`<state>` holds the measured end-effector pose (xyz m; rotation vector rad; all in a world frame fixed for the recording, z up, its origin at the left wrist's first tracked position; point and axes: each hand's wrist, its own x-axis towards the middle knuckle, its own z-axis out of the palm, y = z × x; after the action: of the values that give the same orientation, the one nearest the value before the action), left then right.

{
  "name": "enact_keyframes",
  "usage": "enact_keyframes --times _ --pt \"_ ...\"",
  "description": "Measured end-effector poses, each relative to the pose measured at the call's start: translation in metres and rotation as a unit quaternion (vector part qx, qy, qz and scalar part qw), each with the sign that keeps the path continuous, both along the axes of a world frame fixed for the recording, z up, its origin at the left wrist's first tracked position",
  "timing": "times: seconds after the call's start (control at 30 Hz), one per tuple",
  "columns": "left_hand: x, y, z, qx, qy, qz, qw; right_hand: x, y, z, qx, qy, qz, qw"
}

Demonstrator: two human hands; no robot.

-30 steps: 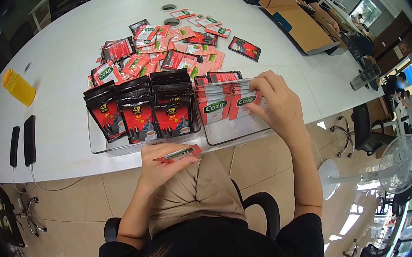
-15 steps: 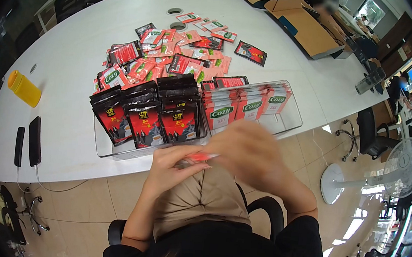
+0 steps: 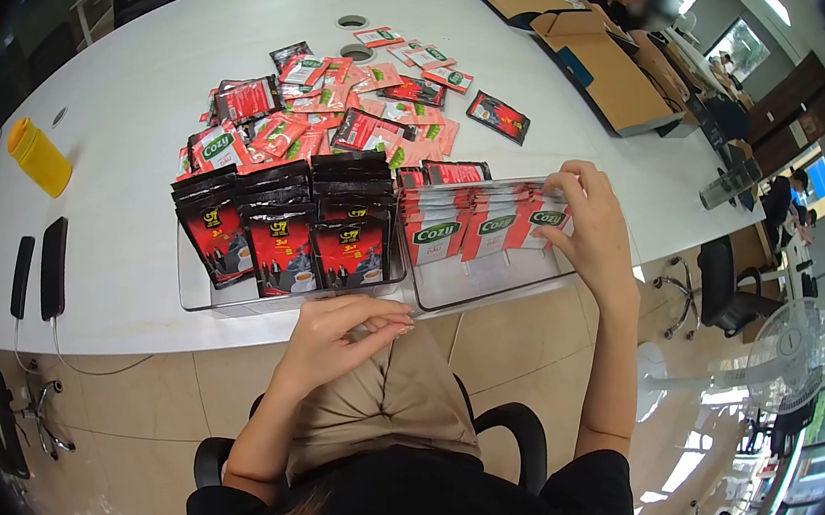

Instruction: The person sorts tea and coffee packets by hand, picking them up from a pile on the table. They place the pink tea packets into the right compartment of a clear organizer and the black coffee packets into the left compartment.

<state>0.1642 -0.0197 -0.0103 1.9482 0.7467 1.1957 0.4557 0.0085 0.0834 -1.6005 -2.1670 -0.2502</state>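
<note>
My right hand (image 3: 592, 221) is at the right end of a clear plastic tray (image 3: 488, 301), thumb and fingers closed about a red and white Cozy tea sachet (image 3: 547, 218) in the rightmost row. Two more rows of Cozy sachets (image 3: 438, 238) stand upright to its left. In the tray's left part are three upright rows of black and red G7 coffee sachets (image 3: 278, 248). Below the tray's front edge, over my lap, my left hand (image 3: 344, 336) has its fingers pressed together, and nothing shows in them.
Behind the tray lies a loose pile of mixed sachets (image 3: 322, 112) on the white table (image 3: 184, 42). A yellow bottle (image 3: 39, 158) and two black phone-like devices (image 3: 54, 265) with cables are at the left. Open cardboard boxes (image 3: 608, 72) and a clear cup (image 3: 730, 185) stand at the right.
My right hand has moved up and right from beside my left hand to the rightmost Cozy row. The red piece that showed in my left hand is no longer visible there.
</note>
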Motion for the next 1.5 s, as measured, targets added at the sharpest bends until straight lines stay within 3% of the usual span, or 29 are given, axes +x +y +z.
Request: enact_keyframes --times 0.3,0.4,0.5,0.6,0.67,0.7,0.8,0.87,0.93,1.0,1.2,1.23,1.33,1.43,1.5 --pt "-0.004 -0.002 0.006 0.007 -0.031 -0.029 0.999 -0.002 0.001 0.003 0.002 -0.003 -0.011 1.0" --pt "-0.022 -0.012 0.017 0.043 -0.058 -0.046 0.996 0.008 -0.006 -0.007 0.073 0.055 0.015 0.996" --pt "-0.068 -0.02 0.057 0.113 -0.053 -0.003 0.992 0.013 -0.024 -0.018 0.091 0.151 -0.037 0.984" --pt "-0.113 -0.004 0.081 0.085 -0.204 0.129 0.967 0.033 -0.028 -0.043 0.131 0.241 -0.067 0.959" --pt "-0.139 0.032 0.099 0.077 -0.118 0.259 0.955 0.047 -0.016 -0.063 0.138 0.346 -0.068 0.925" --pt "-0.147 0.054 0.107 0.069 -0.063 0.271 0.958 0.051 -0.008 -0.071 0.128 0.425 -0.065 0.894" --pt "-0.171 0.14 0.096 0.048 0.119 0.213 0.969 0.066 0.016 -0.094 0.073 0.637 -0.048 0.766" --pt "-0.172 0.182 0.079 0.055 0.276 0.218 0.935 0.071 0.023 -0.101 0.042 0.727 -0.009 0.685" --pt "-0.176 0.226 0.055 0.115 0.351 0.126 0.921 0.072 0.023 -0.102 0.06 0.733 -0.033 0.677" --pt "-0.165 0.244 0.05 0.099 0.436 0.119 0.887 0.074 0.022 -0.104 0.066 0.729 -0.047 0.679" --pt "-0.15 0.295 0.025 -0.011 0.549 0.146 0.823 0.067 0.02 -0.099 0.065 0.7 -0.074 0.707" --pt "-0.15 0.295 0.022 0.019 0.561 0.161 0.812 0.067 0.021 -0.099 0.065 0.7 -0.075 0.707" --pt "-0.137 0.285 0.042 -0.012 0.601 0.165 0.782 0.066 0.021 -0.099 0.063 0.695 -0.077 0.712" --pt "-0.157 0.299 0.033 0.06 0.544 0.137 0.826 0.065 0.021 -0.098 0.064 0.699 -0.075 0.708" --pt "-0.169 0.303 0.036 0.058 0.457 0.104 0.881 0.065 0.021 -0.098 0.067 0.702 -0.072 0.705"
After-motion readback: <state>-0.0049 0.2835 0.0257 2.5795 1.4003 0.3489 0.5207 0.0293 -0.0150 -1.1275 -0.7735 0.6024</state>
